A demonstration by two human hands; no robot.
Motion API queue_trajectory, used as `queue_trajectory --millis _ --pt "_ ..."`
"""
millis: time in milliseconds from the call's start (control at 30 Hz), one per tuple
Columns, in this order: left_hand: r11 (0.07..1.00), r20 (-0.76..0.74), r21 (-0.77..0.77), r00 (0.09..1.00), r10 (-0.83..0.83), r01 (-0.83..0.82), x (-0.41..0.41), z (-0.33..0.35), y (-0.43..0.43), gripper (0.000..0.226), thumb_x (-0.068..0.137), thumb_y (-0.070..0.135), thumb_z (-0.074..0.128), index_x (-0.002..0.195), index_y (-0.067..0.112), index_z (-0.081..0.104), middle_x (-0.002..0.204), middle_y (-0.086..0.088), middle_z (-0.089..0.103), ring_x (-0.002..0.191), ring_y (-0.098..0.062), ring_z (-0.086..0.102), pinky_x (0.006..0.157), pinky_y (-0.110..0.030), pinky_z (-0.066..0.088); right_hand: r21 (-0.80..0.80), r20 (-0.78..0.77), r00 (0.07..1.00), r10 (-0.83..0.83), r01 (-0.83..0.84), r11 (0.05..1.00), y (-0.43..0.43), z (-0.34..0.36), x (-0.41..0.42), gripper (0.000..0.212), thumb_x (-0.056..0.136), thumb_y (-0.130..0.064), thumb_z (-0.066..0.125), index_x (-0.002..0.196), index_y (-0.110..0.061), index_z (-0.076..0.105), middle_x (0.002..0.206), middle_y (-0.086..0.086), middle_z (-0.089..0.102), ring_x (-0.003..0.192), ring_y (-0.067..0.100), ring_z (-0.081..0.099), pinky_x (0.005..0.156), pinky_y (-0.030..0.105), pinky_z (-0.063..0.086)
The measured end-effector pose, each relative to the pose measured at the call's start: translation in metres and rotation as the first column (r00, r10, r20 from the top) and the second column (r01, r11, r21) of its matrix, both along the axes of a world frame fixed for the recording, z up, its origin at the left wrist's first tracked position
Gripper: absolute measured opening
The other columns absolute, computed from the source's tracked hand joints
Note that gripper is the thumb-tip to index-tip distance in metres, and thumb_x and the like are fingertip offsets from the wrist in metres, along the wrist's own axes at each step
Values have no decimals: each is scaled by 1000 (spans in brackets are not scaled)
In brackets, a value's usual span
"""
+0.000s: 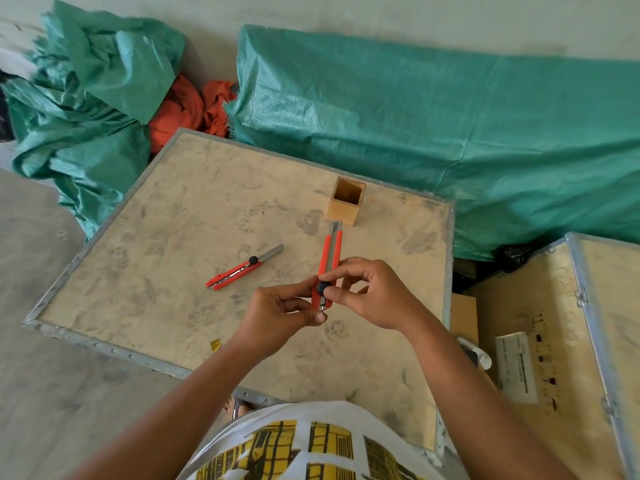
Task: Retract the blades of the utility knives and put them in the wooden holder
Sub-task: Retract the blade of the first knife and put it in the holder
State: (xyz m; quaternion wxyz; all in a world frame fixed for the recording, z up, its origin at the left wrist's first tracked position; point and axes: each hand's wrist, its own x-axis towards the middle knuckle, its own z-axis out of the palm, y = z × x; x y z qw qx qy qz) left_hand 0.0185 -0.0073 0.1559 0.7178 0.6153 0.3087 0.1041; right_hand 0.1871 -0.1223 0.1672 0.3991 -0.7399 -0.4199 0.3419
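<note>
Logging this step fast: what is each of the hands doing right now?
Left hand: closed on the rear end of the held utility knife.
Right hand: fingers pinched on the same knife's black knob.

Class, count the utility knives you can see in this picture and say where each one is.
2. One utility knife is held in both hands, left hand and right hand. The other knife lies on the board, blade out. None shows in the wooden holder.
</note>
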Motion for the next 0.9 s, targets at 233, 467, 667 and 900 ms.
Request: queue_trajectory --millis 233,467,667,900 --pt "999 4 27 1000 -19 18 5 4 -2 57 68 -8 82 113 26 71 93 -3 81 83 -18 77 78 -27 60 -25 -10 998 -67 67 997 -9 -4 0 24 84 -36 81 108 -37 76 109 -13 72 90 9 64 73 27 54" --pt "999 15 45 1000 -25 24 11 6 1 51 69 -9 81 109 22 74 85 -4 81 78 -15 76 73 -20 58 60 68 970 -232 228 972 -11 -1 -6 23 73 -37 89 87 -26 75 91 -14 72 83 5 60 67 11 39" --pt "998 9 57 1000 -18 17 22 5 5 48 70 -6 82 106 25 76 87 -5 81 83 -20 77 76 -23 59 104 56 976 -209 203 974 -11 0 4 19 78 -36 87 93 -29 78 95 -14 73 87 7 61 66 15 44" --pt "999 -31 46 1000 -6 8 54 -8 21 49 69 -2 84 113 16 75 94 -8 80 87 -27 76 84 -37 61 104 -117 940 -320 332 938 11 -10 31 25 87 -42 77 109 -30 72 107 -12 76 97 8 73 81 26 63"
